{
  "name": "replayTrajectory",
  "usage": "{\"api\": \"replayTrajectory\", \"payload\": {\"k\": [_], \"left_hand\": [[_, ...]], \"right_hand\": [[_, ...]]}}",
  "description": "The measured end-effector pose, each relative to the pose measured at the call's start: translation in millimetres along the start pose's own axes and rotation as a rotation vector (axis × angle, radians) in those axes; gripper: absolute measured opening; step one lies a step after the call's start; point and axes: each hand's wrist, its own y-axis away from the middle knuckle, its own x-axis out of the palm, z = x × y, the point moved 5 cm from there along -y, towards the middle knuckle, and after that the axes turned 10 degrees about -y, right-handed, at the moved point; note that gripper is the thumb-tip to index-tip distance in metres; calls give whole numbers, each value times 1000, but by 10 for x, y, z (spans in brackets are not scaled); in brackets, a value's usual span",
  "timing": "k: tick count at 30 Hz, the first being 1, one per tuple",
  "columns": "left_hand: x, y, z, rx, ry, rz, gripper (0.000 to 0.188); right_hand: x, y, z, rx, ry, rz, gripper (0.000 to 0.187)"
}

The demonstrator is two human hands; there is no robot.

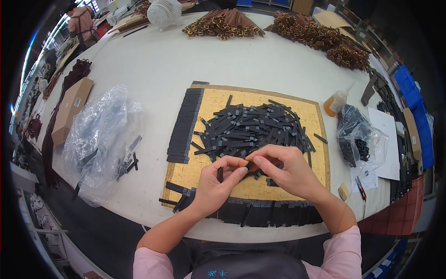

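My left hand [218, 186] and my right hand [290, 169] meet over the near part of a yellow board [304, 109]. Their fingertips pinch a short black strip [250, 164] between them, mostly covered by the fingers. A second black strip [220, 175] stands upright in the curl of my left hand. Just beyond lies a loose heap of black strips [253, 125] with greyish ends. More strips are laid side by side in a row [186, 123] along the board's left edge, and another row [269, 213] runs along its near edge. A small loose bunch [183, 195] sits beside my left wrist.
Left of the board are a crumpled clear plastic bag [100, 139] and a cardboard box [72, 111]. On the right stand a bottle of amber liquid [335, 103], a bag of black parts [357, 135] and scissors [361, 189]. Brown strap bundles [223, 23] and a white fan [164, 14] are at the back.
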Motion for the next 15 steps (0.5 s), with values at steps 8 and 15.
{"api": "replayTrajectory", "payload": {"k": [8,15], "left_hand": [[-22,61,-63,-33,96,119,18],[-24,30,-5,-107,81,133,16]], "right_hand": [[171,236,85,-331,284,-140,26],[180,199,104,-367,369,-138,23]]}}
